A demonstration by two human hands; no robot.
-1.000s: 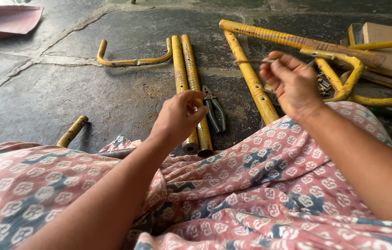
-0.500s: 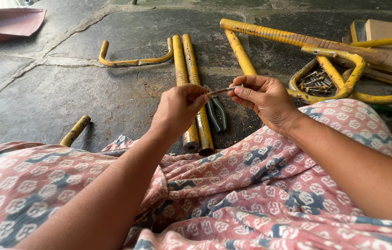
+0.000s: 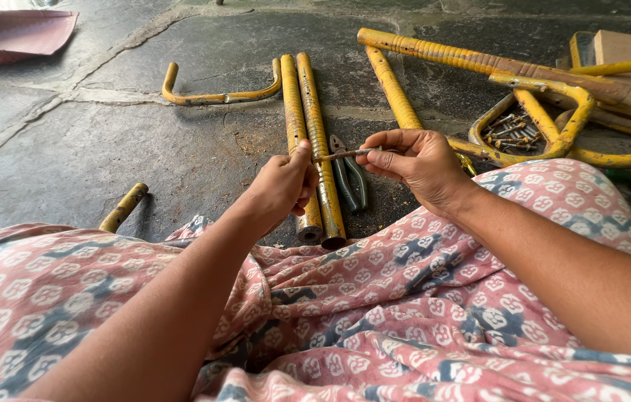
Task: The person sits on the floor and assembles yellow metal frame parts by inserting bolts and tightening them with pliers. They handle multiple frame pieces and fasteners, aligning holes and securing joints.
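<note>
Our left hand [image 3: 283, 184] and right hand [image 3: 412, 160] pinch a thin rusty metal bolt [image 3: 343, 154] between them, above two yellow metal tubes [image 3: 314, 149] and green-handled pliers [image 3: 350, 175].

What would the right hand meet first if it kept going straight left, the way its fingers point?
The left hand. The right hand pinches a thin screw-like rod whose far end already reaches the left thumb. The two yellow tubes lie lower, on the floor, though depth is hard to judge.
</note>
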